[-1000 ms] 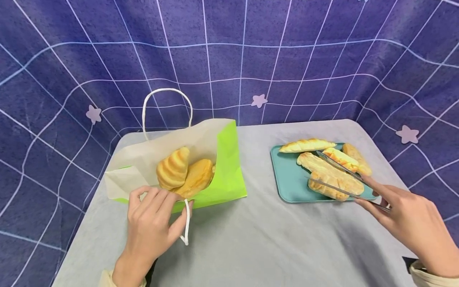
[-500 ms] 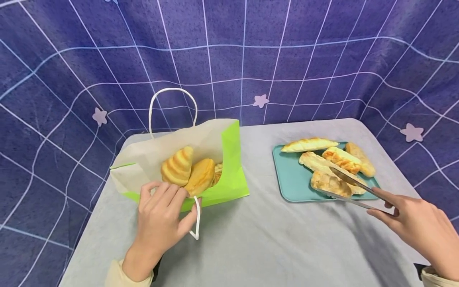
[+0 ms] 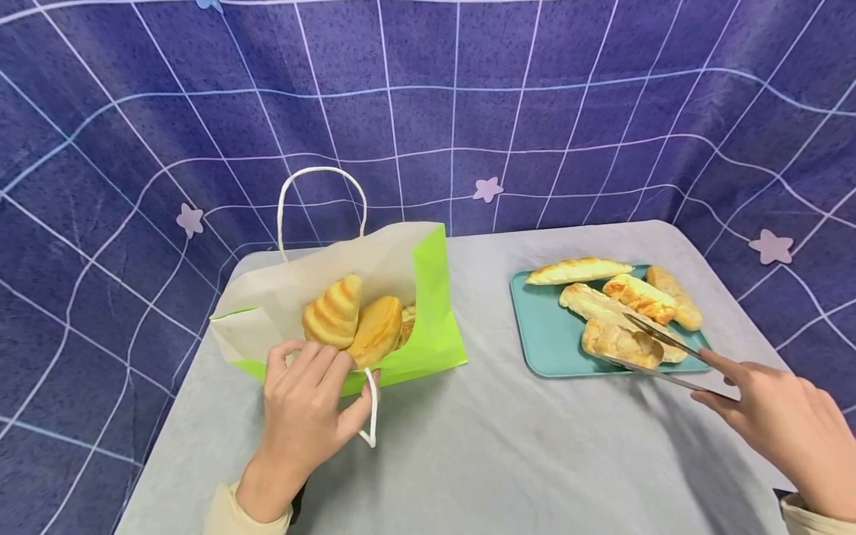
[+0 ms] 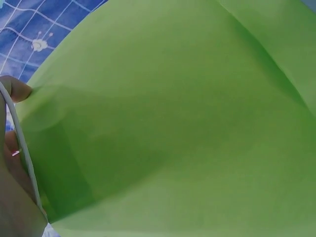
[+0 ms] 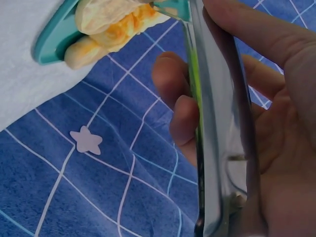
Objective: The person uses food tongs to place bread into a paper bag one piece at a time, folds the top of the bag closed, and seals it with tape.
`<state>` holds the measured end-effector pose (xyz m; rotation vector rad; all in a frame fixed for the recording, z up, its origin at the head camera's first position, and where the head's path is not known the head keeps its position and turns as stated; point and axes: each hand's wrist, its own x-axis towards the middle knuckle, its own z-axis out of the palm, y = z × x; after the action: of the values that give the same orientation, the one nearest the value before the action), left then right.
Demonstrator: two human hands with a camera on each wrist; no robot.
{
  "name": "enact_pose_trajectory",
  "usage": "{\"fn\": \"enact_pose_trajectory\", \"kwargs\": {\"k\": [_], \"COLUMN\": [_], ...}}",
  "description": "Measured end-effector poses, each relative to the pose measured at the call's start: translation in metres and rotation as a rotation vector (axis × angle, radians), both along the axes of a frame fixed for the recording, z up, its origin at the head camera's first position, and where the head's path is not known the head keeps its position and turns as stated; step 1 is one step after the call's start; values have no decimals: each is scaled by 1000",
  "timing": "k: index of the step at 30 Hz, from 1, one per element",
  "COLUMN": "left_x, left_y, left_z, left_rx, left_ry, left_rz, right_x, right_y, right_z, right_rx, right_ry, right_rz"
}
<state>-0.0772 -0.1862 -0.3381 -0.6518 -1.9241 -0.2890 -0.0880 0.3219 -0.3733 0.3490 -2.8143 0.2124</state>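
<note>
My left hand (image 3: 304, 409) grips the front rim of a green paper bag (image 3: 431, 286), its thumb beside the white cord handle (image 3: 372, 416). Inside the bag lie a ridged, cone-shaped bread roll (image 3: 334, 310) and an oval bun (image 3: 376, 331); another piece behind is partly hidden. Metal tongs (image 3: 658, 374) are in my right hand (image 3: 782, 420), its fingers curled round them in the right wrist view. Their two arms straddle a tilted bread piece (image 3: 611, 342) with a hollow side, at the front of the teal tray (image 3: 545, 338). Whether both tips touch it, I cannot tell.
Also on the tray are a long pointed loaf (image 3: 578, 271), a flat bread (image 3: 588, 299) under the straddled piece, a cheese-topped roll (image 3: 638, 296) and a plain roll (image 3: 675, 297). Grey cloth (image 3: 495, 446) covers the table; a blue gridded curtain (image 3: 428, 119) stands behind.
The tongs' arms have come closer together around the front bread piece, which has tipped to show its hollow side. My left hand keeps its grip on the bag; the view has shifted slightly.
</note>
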Motion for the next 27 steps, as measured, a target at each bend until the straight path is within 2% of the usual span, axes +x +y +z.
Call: {"fn": "enact_pose_trajectory", "kwargs": {"k": [7,12,20,27], "left_x": [-1,-1,2,2], "left_y": [-1,-2,-2,-1], "left_z": [0,0,-2,-1], "left_rx": [13,18,12,13], "left_ry": [18,27,18,33], "left_rz": [2,4,5,-4], "right_x": [-4,-3,1,7], "right_y": [-7,-8,-8,-8], "right_z": [1,-1,-3,0], "right_rx": [5,21,18,7], "right_ry": [-73,-46,44,66], "right_rz": [-25,-8,35,9]}}
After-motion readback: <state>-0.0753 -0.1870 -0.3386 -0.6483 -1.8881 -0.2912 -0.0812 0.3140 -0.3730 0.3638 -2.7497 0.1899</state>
